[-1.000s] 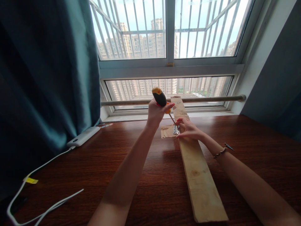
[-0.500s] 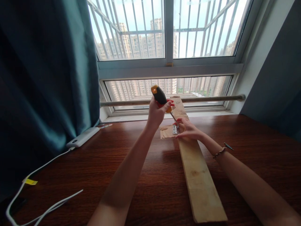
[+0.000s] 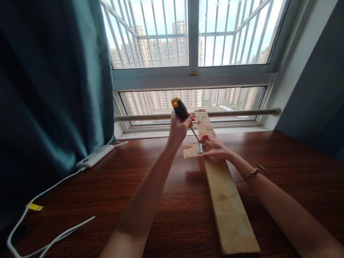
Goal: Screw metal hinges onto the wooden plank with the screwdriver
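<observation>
My left hand [image 3: 178,127] is wrapped round a screwdriver [image 3: 180,108] with a black and yellow handle. Its metal shaft slants down to the right, and the tip is at a small silver hinge [image 3: 200,148]. Thumb and fingers of my right hand [image 3: 215,148] close on the hinge from above and below, at its right side. Beneath the hinge lie a long wooden board [image 3: 228,200] and a short wooden piece [image 3: 189,151] that sticks out to the left of it. Whether the tip sits in a screw is too small to tell.
The brown table [image 3: 172,200] runs back to a barred window [image 3: 193,36]. A metal rail [image 3: 242,113] crosses before the lower pane. At left, a white power bank [image 3: 95,157] with a white cable [image 3: 51,188] lies by a blue curtain [image 3: 56,79].
The screwdriver has shifted slightly to the left, its tip moving from the hinge's right part toward its left. My right hand has stayed nearly still on the hinge.
</observation>
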`<state>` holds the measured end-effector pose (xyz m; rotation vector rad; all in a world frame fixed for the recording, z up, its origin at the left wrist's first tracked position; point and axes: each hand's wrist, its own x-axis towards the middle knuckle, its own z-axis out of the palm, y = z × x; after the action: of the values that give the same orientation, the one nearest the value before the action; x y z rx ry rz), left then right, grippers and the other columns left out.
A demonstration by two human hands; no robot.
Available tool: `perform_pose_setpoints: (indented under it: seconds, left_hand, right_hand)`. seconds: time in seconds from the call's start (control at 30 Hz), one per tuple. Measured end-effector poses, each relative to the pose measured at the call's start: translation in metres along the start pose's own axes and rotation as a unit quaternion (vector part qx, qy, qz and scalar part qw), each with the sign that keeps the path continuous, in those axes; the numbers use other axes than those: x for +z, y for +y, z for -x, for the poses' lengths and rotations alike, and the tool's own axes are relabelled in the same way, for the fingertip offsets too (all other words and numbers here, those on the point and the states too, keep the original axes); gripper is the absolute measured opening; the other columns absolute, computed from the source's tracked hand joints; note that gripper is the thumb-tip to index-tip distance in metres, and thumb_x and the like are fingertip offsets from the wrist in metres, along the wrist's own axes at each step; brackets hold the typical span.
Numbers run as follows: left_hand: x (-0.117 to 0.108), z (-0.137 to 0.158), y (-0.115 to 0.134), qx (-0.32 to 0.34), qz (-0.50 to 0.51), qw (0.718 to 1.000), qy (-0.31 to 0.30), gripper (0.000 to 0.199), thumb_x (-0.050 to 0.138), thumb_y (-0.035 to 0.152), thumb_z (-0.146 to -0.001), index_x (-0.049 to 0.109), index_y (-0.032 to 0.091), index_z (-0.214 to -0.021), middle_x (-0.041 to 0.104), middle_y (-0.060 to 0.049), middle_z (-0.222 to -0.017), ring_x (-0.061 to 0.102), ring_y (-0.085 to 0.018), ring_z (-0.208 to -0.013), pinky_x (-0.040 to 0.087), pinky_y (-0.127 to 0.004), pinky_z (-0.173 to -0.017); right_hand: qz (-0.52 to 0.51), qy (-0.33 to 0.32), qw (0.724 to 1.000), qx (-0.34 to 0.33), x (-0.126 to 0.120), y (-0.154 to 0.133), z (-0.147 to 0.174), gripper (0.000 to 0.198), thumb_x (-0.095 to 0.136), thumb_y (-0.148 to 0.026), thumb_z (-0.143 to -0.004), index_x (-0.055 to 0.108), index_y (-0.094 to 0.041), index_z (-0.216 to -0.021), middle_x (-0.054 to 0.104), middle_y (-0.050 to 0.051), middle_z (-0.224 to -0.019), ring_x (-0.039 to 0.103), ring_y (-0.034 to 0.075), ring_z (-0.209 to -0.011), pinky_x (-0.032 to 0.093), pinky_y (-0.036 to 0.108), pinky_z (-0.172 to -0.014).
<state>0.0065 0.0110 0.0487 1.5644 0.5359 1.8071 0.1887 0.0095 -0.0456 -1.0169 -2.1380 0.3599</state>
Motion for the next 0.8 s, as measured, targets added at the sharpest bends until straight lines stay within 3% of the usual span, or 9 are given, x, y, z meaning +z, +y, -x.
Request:
perform_pose_setpoints:
  seconds: [0.8]
  left_hand:
    - [-0.0023,-0.0006,-0.0004,-0.001,-0.01,1.0,0.003,0.023,0.064,0.015,-0.068,0.045,0.018,-0.08,0.057,0.002,-0.072,0.061,-0.011,-0.061,0.048,-0.026,-0.061]
  right_hand:
    - [0.01,-0.003,1.0,-0.009,0.0003,0.0041,-0.0007,0.068,0.078,-0.045,-0.053,0.047,-0.021,-0.108,0.058,0.006,-0.11,0.048,0.026,-0.109,0.037,0.042,-0.095]
